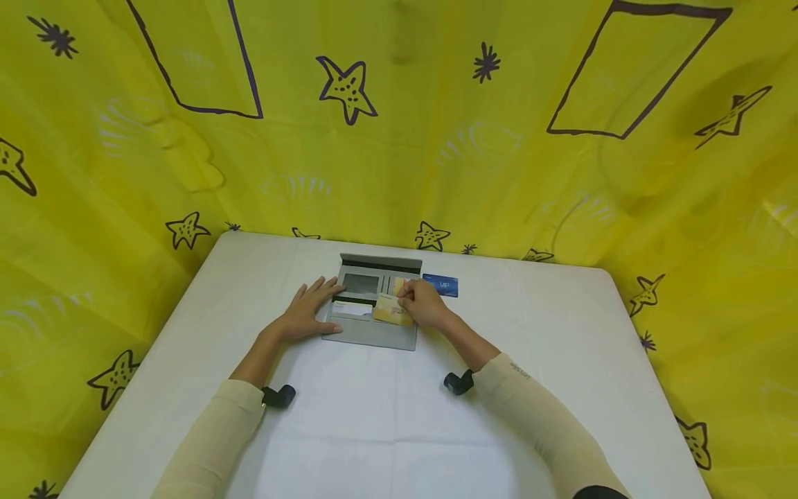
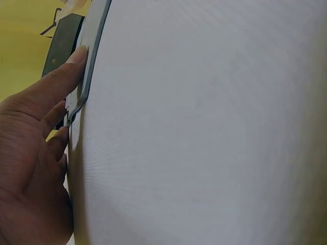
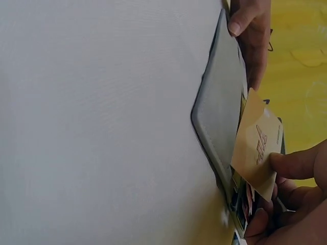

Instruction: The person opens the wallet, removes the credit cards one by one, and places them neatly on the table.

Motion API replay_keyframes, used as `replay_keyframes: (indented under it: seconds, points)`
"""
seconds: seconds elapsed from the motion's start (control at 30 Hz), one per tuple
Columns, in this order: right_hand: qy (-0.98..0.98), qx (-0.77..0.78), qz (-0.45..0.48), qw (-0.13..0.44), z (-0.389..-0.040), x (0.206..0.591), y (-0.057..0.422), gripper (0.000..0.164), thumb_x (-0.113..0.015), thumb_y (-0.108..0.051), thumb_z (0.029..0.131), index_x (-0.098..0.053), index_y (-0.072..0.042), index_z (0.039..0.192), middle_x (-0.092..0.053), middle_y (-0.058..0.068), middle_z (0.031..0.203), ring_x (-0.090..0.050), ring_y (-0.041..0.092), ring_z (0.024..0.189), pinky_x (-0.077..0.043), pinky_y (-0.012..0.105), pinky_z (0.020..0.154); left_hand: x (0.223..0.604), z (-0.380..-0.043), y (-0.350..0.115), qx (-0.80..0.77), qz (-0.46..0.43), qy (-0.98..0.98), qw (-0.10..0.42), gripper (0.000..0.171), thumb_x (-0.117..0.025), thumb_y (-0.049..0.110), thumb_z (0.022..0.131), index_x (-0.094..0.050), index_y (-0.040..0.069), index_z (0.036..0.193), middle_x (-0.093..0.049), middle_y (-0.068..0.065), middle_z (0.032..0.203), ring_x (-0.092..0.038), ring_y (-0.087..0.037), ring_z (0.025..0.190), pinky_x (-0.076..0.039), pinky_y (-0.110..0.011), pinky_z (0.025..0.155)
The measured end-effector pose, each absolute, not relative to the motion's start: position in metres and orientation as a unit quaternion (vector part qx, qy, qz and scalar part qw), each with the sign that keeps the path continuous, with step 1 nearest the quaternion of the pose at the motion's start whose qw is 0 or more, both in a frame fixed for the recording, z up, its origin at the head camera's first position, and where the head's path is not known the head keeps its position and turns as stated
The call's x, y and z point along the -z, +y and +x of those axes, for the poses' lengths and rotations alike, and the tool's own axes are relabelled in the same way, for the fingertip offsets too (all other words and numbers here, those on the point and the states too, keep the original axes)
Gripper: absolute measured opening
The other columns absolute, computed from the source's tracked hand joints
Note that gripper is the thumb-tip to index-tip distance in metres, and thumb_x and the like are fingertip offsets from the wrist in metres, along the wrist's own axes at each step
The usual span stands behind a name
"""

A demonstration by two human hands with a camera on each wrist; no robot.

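A grey wallet (image 1: 374,335) lies unfolded on the white table. My right hand (image 1: 427,305) pinches a gold card (image 1: 390,310) between thumb and fingers, over the wallet's right half. In the right wrist view the gold card (image 3: 255,145) stands tilted above the card slots, where more card edges show. My left hand (image 1: 304,313) rests on the wallet's left edge, fingers spread and thumb (image 2: 77,55) on the near flap. A white card (image 1: 352,309) sits in a left pocket, below a dark window (image 1: 361,285). Part of a yellow and pink card (image 1: 400,284) shows near the right fingertips.
A blue VIP card (image 1: 445,285) lies on the table just right of the wallet, partly behind the right hand. The white table (image 1: 349,450) reaches back to a yellow curtain (image 1: 399,166) with drawn stars, which also hangs along both sides.
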State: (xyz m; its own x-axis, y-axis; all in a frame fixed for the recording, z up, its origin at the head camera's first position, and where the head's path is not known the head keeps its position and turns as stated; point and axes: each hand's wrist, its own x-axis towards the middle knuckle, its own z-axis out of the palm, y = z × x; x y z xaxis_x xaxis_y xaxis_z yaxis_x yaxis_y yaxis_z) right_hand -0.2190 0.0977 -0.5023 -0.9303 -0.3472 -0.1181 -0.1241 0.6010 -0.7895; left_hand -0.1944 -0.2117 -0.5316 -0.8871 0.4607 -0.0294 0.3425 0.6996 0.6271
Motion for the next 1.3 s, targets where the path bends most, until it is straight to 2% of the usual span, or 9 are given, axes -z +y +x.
replay_keyframes:
  seconds: [0.2, 0.3, 0.47, 0.63, 0.87, 1.1, 1.3]
  points:
    - [0.882, 0.431, -0.137, 0.131, -0.219, 0.504, 0.100, 0.006, -0.063, -0.004, 0.103, -0.064, 0.001, 0.107, -0.061, 0.009, 0.095, -0.055, 0.020, 0.084, -0.048, 0.028, 0.070, 0.532, -0.195, -0.212, -0.318, 0.219, 0.918, 0.086, 0.087, -0.085, 0.035, 0.087, -0.045, 0.008, 0.159, -0.027, -0.019, 0.170, -0.010, -0.043, 0.159, 0.004, -0.063, 0.125]
    - [0.879, 0.440, -0.137, 0.125, -0.217, 0.505, 0.102, 0.017, -0.072, -0.007, 0.098, -0.064, 0.000, 0.112, -0.062, 0.008, 0.099, -0.056, 0.021, 0.090, -0.050, 0.030, 0.076, 0.532, -0.194, -0.212, -0.318, 0.218, 0.919, 0.084, 0.087, -0.085, 0.034, 0.086, -0.045, 0.007, 0.159, -0.027, -0.020, 0.170, -0.010, -0.043, 0.159, 0.004, -0.063, 0.125]
    - [0.882, 0.428, -0.164, 0.110, -0.216, 0.510, 0.104, 0.043, -0.090, -0.010, 0.084, -0.068, -0.001, 0.120, -0.065, 0.008, 0.109, -0.059, 0.023, 0.100, -0.053, 0.037, 0.090, 0.532, -0.194, -0.212, -0.314, 0.216, 0.921, 0.083, 0.087, -0.085, 0.034, 0.086, -0.045, 0.007, 0.158, -0.028, -0.020, 0.170, -0.010, -0.043, 0.159, 0.004, -0.063, 0.125]
    - [0.897, 0.386, -0.195, 0.091, -0.216, 0.513, 0.104, 0.051, -0.096, -0.012, 0.077, -0.071, -0.003, 0.121, -0.066, 0.008, 0.114, -0.060, 0.025, 0.107, -0.052, 0.042, 0.097, 0.531, -0.194, -0.211, -0.316, 0.214, 0.920, 0.084, 0.087, -0.085, 0.033, 0.086, -0.045, 0.007, 0.158, -0.027, -0.020, 0.170, -0.010, -0.043, 0.159, 0.004, -0.062, 0.125]
    - [0.916, 0.331, -0.212, 0.077, -0.216, 0.514, 0.105, 0.052, -0.094, -0.020, 0.080, -0.073, -0.006, 0.125, -0.065, 0.008, 0.116, -0.055, 0.028, 0.111, -0.046, 0.045, 0.100, 0.531, -0.194, -0.211, -0.320, 0.216, 0.919, 0.084, 0.087, -0.086, 0.034, 0.086, -0.045, 0.008, 0.158, -0.027, -0.019, 0.170, -0.009, -0.043, 0.159, 0.004, -0.062, 0.125]
    - [0.920, 0.312, -0.229, 0.067, -0.217, 0.516, 0.107, 0.052, -0.093, -0.024, 0.082, -0.073, -0.006, 0.127, -0.065, 0.009, 0.116, -0.055, 0.028, 0.112, -0.045, 0.047, 0.101, 0.530, -0.195, -0.211, -0.320, 0.219, 0.918, 0.082, 0.087, -0.086, 0.033, 0.086, -0.045, 0.007, 0.158, -0.027, -0.020, 0.170, -0.010, -0.043, 0.159, 0.004, -0.062, 0.125]
    - [0.927, 0.256, -0.267, 0.055, -0.217, 0.516, 0.110, 0.053, -0.090, -0.029, 0.085, -0.073, -0.007, 0.130, -0.066, 0.009, 0.125, -0.054, 0.029, 0.118, -0.044, 0.046, 0.104, 0.531, -0.194, -0.211, -0.317, 0.220, 0.919, 0.085, 0.086, -0.085, 0.032, 0.086, -0.046, 0.006, 0.158, -0.028, -0.021, 0.169, -0.010, -0.045, 0.158, 0.004, -0.064, 0.125]
